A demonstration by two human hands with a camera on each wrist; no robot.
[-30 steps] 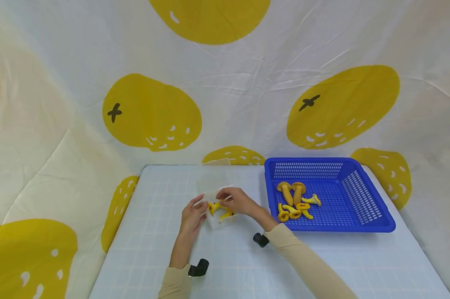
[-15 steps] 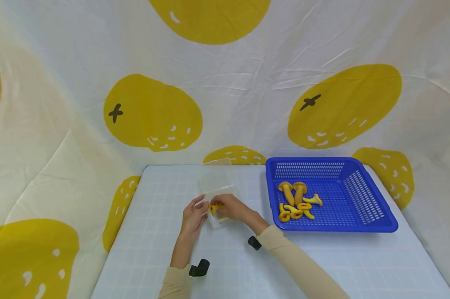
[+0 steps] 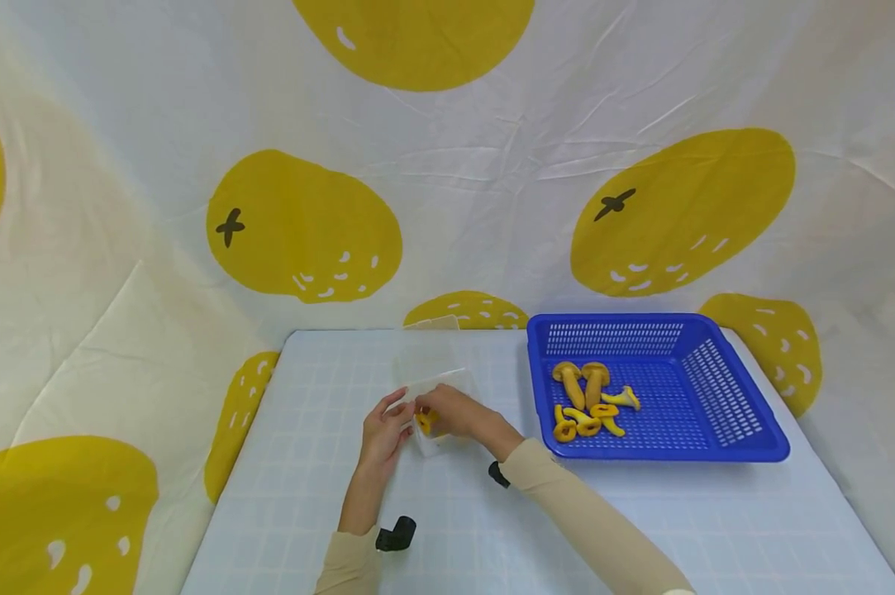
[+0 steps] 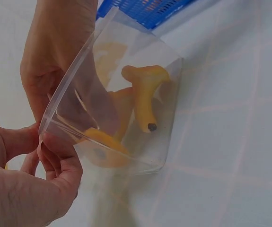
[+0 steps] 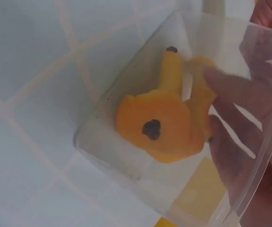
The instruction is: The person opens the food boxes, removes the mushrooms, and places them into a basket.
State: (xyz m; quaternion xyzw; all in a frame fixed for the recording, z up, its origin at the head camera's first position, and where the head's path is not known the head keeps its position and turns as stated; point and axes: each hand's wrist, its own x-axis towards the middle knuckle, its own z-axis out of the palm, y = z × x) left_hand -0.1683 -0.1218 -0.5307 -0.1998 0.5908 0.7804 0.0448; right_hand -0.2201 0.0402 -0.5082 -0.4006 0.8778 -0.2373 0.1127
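A clear plastic box (image 3: 430,449) stands on the table with its hinged lid (image 3: 426,354) raised behind it. My left hand (image 3: 382,434) pinches the box's rim at the left side, between thumb and fingers. Inside the box are yellow chanterelle mushrooms; one (image 4: 145,94) shows its stem and dark tip through the wall, and another (image 5: 154,123) shows a broad orange cap. My right hand (image 3: 460,411) reaches down into the box. Its fingertips are around a further chanterelle mushroom (image 5: 202,85), partly hidden by the fingers and blurred by the plastic.
To the right stands a blue perforated basket (image 3: 655,453). Two brown-capped mushrooms (image 3: 593,384) and several yellow ones (image 3: 587,424) lie in its left half. A white cloth with printed yellow fruit (image 3: 306,223) hangs behind the table.
My right hand has moved down and slightly left into the box, covering more of the mushrooms. The left hand keeps its hold on the rim.
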